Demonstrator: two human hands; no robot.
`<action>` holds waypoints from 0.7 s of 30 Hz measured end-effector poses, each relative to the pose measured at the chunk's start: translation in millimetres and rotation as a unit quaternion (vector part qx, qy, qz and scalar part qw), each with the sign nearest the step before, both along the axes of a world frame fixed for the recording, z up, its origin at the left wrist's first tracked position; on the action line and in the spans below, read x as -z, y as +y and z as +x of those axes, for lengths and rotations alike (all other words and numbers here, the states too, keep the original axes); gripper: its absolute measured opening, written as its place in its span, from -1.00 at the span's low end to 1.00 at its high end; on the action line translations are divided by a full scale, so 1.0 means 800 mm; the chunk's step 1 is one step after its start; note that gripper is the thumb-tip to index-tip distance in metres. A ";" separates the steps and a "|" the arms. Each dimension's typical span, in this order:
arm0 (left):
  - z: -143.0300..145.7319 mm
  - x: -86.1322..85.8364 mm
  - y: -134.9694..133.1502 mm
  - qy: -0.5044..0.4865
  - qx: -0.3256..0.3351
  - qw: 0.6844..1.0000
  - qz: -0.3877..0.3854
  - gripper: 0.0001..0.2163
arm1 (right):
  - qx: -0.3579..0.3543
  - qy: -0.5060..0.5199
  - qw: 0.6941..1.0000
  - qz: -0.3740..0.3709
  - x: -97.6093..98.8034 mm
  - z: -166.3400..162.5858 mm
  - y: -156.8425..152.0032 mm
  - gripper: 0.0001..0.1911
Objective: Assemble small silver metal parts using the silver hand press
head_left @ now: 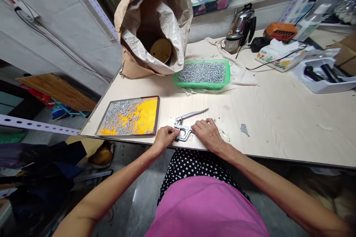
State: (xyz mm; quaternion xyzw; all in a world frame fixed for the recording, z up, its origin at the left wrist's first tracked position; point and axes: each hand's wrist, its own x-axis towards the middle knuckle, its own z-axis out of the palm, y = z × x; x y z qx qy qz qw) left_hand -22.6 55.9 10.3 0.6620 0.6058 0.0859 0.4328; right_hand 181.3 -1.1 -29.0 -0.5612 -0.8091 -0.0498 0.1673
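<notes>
A pair of silver hand pliers (182, 127), with a spring and a C-shaped jaw like snap-fastener pliers, lies near the table's front edge with its handles spread apart. My right hand (207, 133) is closed on the lower handle, while the upper handle points free to the right. At the jaw end, my left hand (166, 137) is closed in a pinch; whatever sits between its fingertips is too small to make out. Left of my left hand is a shallow tray (158, 113) with a yellow bottom, holding many small silver metal pieces (122, 114).
A green plastic basket (202, 86) full of small metal pieces stands behind the pliers. Beside it rises a large open paper sack (130, 61). At the back right are a metal pot (241, 22), an orange battery (280, 31), a tissue box (274, 59) and a white tray (319, 86).
</notes>
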 end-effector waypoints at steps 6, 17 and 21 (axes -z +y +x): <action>0.007 -0.015 0.002 0.040 0.008 0.999 -0.015 -0.78 | 0.006 0.007 1.000 -0.002 0.003 0.000 0.000 -0.77; 0.005 -0.010 0.007 0.026 0.004 0.998 -0.065 -0.79 | 0.010 0.009 0.999 0.032 0.011 -0.001 0.000 -0.78; 0.001 -0.008 0.001 0.006 -0.007 0.998 -0.055 -0.84 | -0.002 0.016 0.997 0.076 0.011 -0.002 -0.001 -0.78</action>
